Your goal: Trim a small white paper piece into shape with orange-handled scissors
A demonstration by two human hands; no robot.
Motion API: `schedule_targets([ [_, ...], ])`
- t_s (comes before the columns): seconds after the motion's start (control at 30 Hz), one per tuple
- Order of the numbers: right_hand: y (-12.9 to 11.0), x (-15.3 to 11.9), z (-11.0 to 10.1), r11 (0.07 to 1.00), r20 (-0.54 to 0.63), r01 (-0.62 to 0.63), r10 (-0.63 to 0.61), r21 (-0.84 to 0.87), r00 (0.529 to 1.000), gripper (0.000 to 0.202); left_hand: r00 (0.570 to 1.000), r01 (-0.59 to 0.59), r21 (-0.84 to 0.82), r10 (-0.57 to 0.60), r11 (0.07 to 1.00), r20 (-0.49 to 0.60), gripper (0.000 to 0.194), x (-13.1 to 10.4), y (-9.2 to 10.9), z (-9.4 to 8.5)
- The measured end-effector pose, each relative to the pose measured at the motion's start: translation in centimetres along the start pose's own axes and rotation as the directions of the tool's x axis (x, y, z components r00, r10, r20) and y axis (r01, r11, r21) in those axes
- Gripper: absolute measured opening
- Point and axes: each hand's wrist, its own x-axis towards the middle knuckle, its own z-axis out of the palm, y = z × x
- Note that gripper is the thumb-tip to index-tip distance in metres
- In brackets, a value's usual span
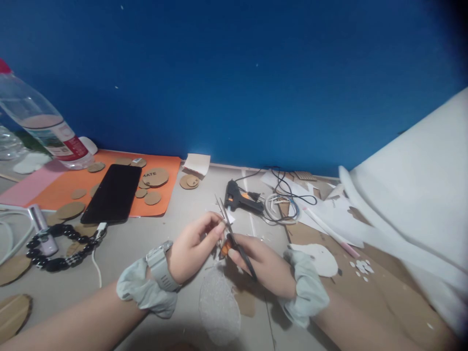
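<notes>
In my right hand (252,261) are scissors (233,239) with dark handles and an orange inner part, their blades pointing up and away from me. My left hand (199,241) is closed in a pinch beside the blades; the small piece between its fingertips is too hidden to name. Just beyond the blade tips lies a black hot glue gun (241,199) on its side. Below my hands a whitish rounded sheet (219,304) rests on the table, with a brown cardboard piece (245,301) next to it.
On an orange sheet (166,161) at left lie a black phone (112,194) and several cardboard discs (156,177). A bottle (54,129) stands behind, a bead bracelet (54,264) nearer. Coiled cables (280,207), white paper scraps (361,267) and a cutout (318,258) sit at right.
</notes>
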Motion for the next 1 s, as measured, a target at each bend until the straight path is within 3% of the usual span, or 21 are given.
schedule_targets([
  [0.53,0.0,0.01,0.15,0.99,0.003,-0.017,0.017,0.138,1.0,0.028,1.0,0.011,0.003,-0.011,1.0,-0.012,0.017,-0.04,0.06,-0.04],
  [0.67,-0.3,0.17,0.65,0.945,-0.136,-0.045,0.094,0.325,0.986,0.024,1.0,0.023,0.004,-0.023,1.0,0.015,0.017,-0.08,-0.05,0.02],
  [0.8,-0.64,0.38,0.96,0.876,-0.292,-0.102,0.264,0.472,0.919,0.022,0.993,0.041,0.061,-0.048,0.997,0.11,0.019,0.04,0.03,0.2],
  [0.9,-0.7,0.43,0.8,0.875,-0.322,-0.129,0.303,0.466,0.897,0.021,0.983,0.04,0.143,-0.065,0.989,0.173,0.017,0.1,0.24,0.28],
  [1.0,-0.58,0.43,0.42,0.929,-0.327,-0.142,0.259,0.341,0.909,0.018,0.982,0.025,0.178,-0.057,0.984,0.181,0.016,0.06,0.35,0.26],
])
